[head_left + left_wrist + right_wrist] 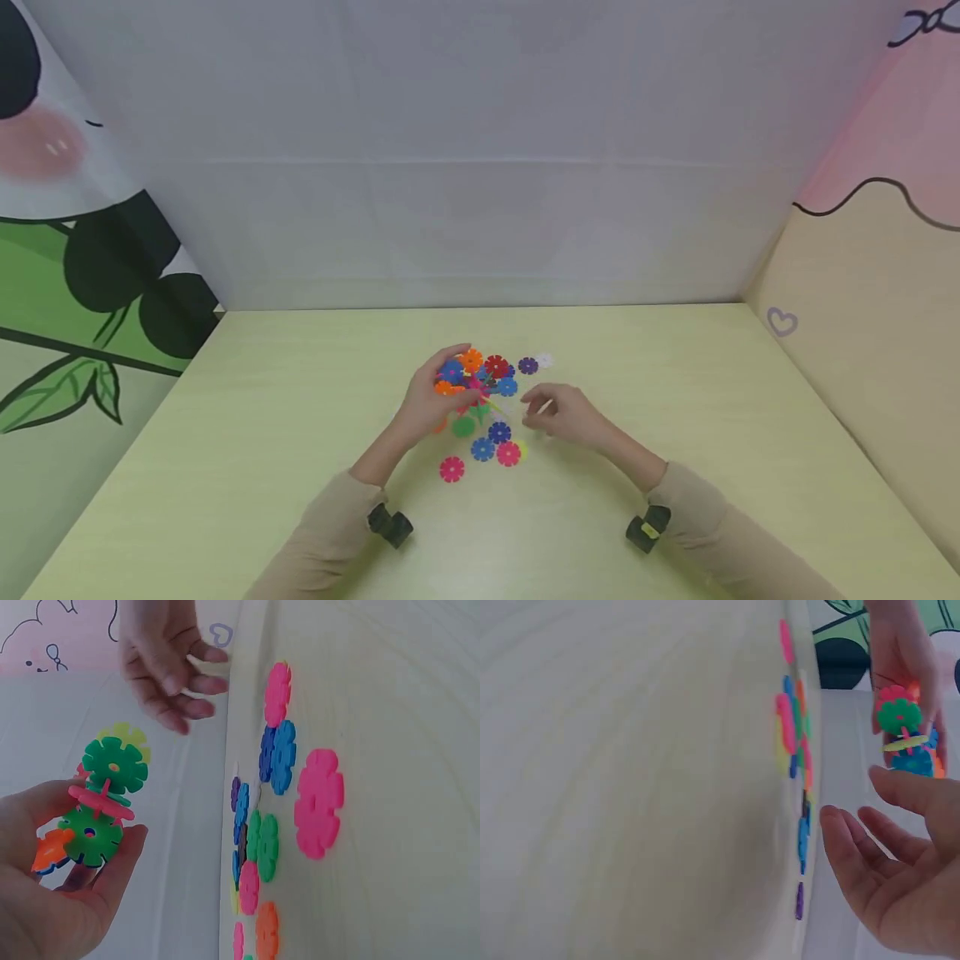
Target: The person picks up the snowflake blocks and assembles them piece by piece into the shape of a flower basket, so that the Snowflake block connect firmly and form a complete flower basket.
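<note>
My left hand [422, 406] grips a cluster of interlocked flower-shaped plastic discs [91, 836], held up off the table between thumb and fingers. Green, pink, orange, blue and yellow discs show in it, joined at angles through their slots. Just to the right, my right hand [567, 415] hovers with relaxed, loosely bent fingers. In the right wrist view nothing lies between the right thumb and fingers [851, 851], and the disc cluster [898, 717] is beyond them. Part of the cluster is hidden by the left palm and fingers.
Loose discs lie flat beneath and around the hands on the pale table [300, 400]. A pink disc [452, 469] is nearest the front, a blue disc [482, 449] beside it. Farther back are a purple disc [528, 366] and a white disc [544, 360]. A pale wall [480, 233] stands behind.
</note>
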`<state>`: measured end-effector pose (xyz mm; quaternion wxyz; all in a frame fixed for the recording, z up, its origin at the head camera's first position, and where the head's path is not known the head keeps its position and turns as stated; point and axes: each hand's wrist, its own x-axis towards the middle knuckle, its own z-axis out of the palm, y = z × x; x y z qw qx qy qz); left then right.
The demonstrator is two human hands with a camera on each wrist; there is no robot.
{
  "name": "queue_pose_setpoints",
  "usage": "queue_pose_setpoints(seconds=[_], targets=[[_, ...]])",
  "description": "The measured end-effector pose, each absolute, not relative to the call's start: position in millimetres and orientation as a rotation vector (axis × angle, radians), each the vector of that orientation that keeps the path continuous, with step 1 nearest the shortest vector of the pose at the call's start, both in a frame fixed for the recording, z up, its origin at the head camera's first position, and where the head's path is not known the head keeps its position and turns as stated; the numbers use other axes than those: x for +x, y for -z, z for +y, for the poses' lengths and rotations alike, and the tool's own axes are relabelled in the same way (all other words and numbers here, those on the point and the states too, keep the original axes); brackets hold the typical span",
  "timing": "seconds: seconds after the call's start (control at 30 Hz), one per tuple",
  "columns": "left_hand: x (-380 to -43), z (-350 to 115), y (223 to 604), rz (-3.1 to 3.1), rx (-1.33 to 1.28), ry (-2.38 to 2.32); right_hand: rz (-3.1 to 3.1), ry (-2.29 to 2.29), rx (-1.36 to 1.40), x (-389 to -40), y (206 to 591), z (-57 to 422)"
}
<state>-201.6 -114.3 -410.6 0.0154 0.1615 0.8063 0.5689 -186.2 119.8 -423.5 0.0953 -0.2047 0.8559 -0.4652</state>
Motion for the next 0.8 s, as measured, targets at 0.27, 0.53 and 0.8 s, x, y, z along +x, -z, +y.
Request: queue_pose_setpoints(seconds=[0.27, 0.53, 0.8], targets=[[-200, -122, 406, 2.537, 0.391, -1.771, 2.625, 0.923, -0.766, -180, 444, 98], [-195, -116, 410, 2.497, 0.41, -1.842, 2.658, 0.976, -0.675, -179, 439, 96], [-191, -108, 404, 2.458, 0.4, -1.978, 2.695, 1.488, -0.355, -177, 408, 107]])
